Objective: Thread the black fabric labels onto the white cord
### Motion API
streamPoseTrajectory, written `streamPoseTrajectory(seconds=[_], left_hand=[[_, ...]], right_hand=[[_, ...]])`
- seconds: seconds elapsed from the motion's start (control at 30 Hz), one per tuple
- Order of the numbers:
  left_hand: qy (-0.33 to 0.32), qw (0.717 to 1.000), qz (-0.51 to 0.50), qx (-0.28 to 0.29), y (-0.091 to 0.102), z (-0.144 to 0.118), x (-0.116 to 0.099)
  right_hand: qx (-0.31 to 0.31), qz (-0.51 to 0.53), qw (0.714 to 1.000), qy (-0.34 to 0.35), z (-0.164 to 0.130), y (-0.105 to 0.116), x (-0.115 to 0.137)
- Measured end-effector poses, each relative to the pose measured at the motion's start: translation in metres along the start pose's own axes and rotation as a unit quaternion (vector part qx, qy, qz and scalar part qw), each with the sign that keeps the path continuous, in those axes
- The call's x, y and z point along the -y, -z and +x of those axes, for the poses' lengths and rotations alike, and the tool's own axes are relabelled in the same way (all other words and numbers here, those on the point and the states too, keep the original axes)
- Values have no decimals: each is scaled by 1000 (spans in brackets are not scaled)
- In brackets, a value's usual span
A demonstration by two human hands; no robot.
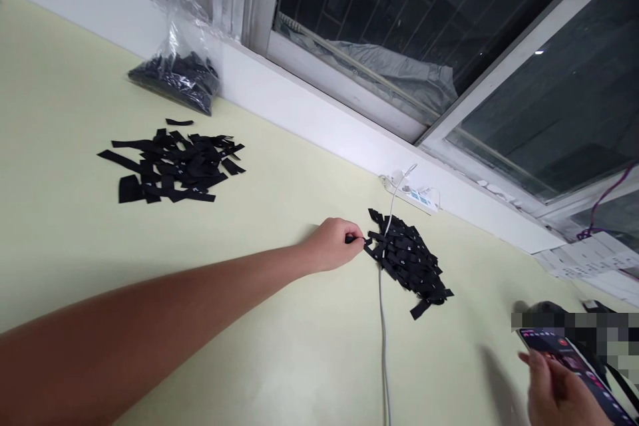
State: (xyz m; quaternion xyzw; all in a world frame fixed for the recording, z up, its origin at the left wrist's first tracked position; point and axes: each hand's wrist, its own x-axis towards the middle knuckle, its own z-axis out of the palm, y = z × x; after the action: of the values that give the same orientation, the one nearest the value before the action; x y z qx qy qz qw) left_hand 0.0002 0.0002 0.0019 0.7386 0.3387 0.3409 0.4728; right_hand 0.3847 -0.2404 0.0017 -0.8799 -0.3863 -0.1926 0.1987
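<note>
My left hand (333,243) reaches in from the left with its fingers closed in a pinch on a black fabric strip (351,239). The fingertips are at the left edge of a pile of black fabric strips (409,256), several with small white marks. In the lower right corner, my right hand (562,389) is over the lit screen of a phone (574,363), fingers bent and somewhat apart. It seems to hold nothing; whether a fingertip touches the glass I cannot tell.
A second pile of black strips (174,166) lies at the left, below a clear plastic bag (177,73) of dark pieces. A pale cable (383,333) crosses the right pile from a power strip (414,196). White boxes (589,254) line the window wall.
</note>
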Motion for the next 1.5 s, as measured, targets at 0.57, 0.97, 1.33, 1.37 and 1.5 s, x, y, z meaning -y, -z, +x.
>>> streamPoseTrajectory(seconds=[0.57, 0.97, 1.33, 1.37, 1.5], left_hand=[[17, 998, -52, 22, 0, 1, 5], [80, 985, -133, 71, 5, 2, -1], [95, 981, -161, 43, 7, 4, -4], [89, 983, -158, 39, 7, 4, -4], [74, 986, -145, 28, 6, 5, -3]], right_hand=[[277, 429, 850, 130, -25, -33, 269], [319, 467, 818, 106, -19, -42, 263], [307, 469, 821, 106, -19, -45, 263], [311, 472, 818, 103, -19, -45, 264], [343, 529, 773, 72, -21, -45, 269]])
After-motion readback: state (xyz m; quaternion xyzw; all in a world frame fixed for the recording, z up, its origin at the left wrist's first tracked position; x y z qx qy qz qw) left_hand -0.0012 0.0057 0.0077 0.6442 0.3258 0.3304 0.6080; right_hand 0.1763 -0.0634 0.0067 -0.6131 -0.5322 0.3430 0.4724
